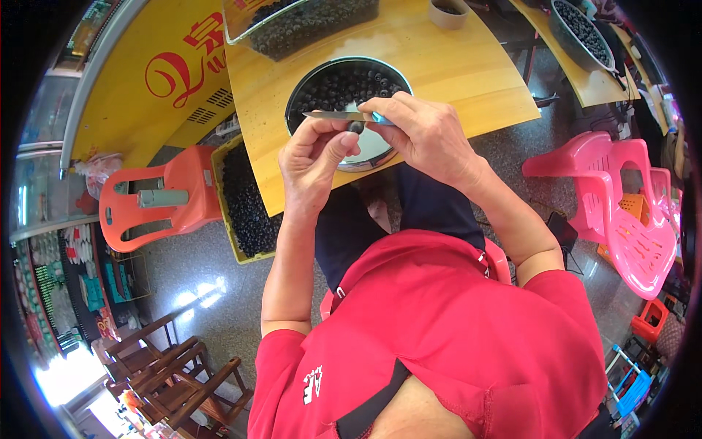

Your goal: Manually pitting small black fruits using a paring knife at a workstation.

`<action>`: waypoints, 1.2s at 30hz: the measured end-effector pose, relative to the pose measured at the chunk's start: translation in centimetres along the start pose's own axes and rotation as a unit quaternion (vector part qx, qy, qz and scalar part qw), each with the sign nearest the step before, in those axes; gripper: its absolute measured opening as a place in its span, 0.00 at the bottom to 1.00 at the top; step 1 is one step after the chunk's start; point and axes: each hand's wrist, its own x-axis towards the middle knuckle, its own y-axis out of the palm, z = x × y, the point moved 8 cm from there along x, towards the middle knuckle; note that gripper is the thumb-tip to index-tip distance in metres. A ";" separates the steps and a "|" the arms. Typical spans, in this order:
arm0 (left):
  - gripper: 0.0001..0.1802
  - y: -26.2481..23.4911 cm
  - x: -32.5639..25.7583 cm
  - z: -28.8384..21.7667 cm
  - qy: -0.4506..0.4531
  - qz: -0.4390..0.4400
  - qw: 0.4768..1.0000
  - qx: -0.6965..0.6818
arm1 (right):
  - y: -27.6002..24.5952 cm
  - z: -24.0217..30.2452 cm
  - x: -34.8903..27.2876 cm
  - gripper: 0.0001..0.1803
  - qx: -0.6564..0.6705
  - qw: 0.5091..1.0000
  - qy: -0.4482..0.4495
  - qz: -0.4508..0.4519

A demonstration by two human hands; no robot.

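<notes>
My left hand (313,157) is closed, pinching one small dark round fruit (356,126) between thumb and fingertips. I cannot tell its exact kind. In my right hand (436,137) is a small knife (338,115) with a blue handle. Its blade points left and lies just above the fruit; whether it touches the skin is unclear. Both hands are over the near part of a round dark-rimmed pan (291,97) on the wooden table (453,80). Many similar dark fruits fill the pan's far side, while a pale bottom shows on its near side.
At the table's far side stand a clear bin (311,33) of dark fruits and a small cup (447,14). A yellow crate (238,245) of fruits sits left on the floor, beside an orange chair (197,192). Pink chairs (596,190) stand right.
</notes>
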 end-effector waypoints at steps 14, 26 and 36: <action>0.07 -3.0 4.7 4.2 -0.175 0.022 0.981 -0.084 | -2.1 -4.1 -0.7 0.13 0.157 0.978 0.128 -0.058; 0.13 1.3 6.5 6.2 0.009 0.217 0.754 0.620 | -2.5 -4.3 -1.4 0.13 0.156 0.977 0.134 -0.054; 0.14 2.2 5.0 1.1 -0.084 0.161 0.937 0.299 | 1.7 -5.0 -0.5 0.14 0.274 0.920 0.277 0.021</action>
